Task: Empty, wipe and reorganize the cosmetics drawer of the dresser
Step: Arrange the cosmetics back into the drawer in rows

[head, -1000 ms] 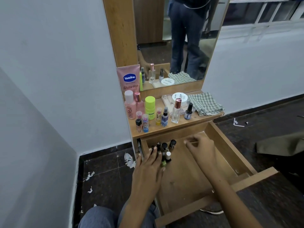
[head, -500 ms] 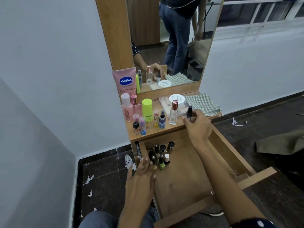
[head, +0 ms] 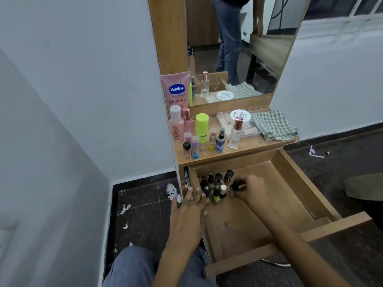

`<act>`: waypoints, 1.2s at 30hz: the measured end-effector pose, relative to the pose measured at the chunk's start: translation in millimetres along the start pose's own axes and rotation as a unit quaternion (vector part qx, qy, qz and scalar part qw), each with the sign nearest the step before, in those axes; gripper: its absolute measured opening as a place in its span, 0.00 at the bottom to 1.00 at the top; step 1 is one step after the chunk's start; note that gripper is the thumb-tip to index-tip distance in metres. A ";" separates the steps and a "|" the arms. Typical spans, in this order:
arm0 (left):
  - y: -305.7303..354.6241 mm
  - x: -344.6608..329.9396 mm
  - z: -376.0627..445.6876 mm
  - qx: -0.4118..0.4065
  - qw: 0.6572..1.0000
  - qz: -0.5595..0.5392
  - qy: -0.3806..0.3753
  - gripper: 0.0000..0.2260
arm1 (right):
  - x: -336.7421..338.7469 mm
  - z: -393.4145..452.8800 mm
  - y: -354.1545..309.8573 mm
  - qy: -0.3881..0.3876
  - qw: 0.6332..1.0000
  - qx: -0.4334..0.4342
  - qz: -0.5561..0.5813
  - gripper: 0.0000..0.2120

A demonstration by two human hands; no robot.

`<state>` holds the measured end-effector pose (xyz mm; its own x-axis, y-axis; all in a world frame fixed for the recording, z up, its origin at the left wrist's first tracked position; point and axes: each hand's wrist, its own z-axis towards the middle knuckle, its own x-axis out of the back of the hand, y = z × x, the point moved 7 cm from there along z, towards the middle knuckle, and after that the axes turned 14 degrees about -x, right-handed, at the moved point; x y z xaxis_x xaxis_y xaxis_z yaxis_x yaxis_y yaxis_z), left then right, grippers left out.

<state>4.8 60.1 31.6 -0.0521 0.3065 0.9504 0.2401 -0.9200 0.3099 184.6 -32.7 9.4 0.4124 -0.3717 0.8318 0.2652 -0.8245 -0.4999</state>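
Observation:
The wooden drawer [head: 298, 183] of the dresser is pulled out towards me. Several small nail polish bottles [head: 216, 183] stand in a cluster in its back left corner. My right hand [head: 251, 188] is inside the drawer, shut on a small black-capped bottle [head: 235, 185] just right of that cluster. My left hand [head: 189, 212] rests flat on the drawer's left wall, fingers apart, touching the nearest bottles. On the dresser top [head: 244, 151] stand a pink Vaseline tube [head: 176, 91], pink bottles [head: 177, 125], a lime container [head: 202, 127] and a clear perfume bottle [head: 236, 134].
A checked cloth [head: 273, 125] lies folded at the top's right end, beside a white jar [head: 240, 117] on a clear box. The mirror [head: 238, 44] shows a standing person. White wall at left. Paper scraps [head: 172, 192] lie on the dark floor.
My right hand took the small dark bottle from the dresser top and came down into the drawer with it. My left hand stayed at the drawer's left wall.

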 end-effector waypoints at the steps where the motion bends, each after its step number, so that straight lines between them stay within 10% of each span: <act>1: 1.7 3.2 -0.4 -0.005 1.000 0.000 0.004 0.21 | -2.6 0.7 -2.3 0.001 1.000 0.009 -0.014 0.09; 7: 1.9 0.7 -1.4 -0.010 1.000 -0.024 0.012 0.32 | -13.9 4.9 -0.1 -0.015 0.999 0.014 -0.032 0.10; 36: -2.2 4.6 -2.5 0.005 1.000 -0.029 0.002 0.20 | -2.1 -1.0 3.1 0.035 0.997 0.038 0.054 0.22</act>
<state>1.7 63.0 35.3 -0.0703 0.3587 0.9308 0.2460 -0.8980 0.3647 183.7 -34.9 6.4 0.3817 -0.4874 0.7853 0.2888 -0.7442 -0.6023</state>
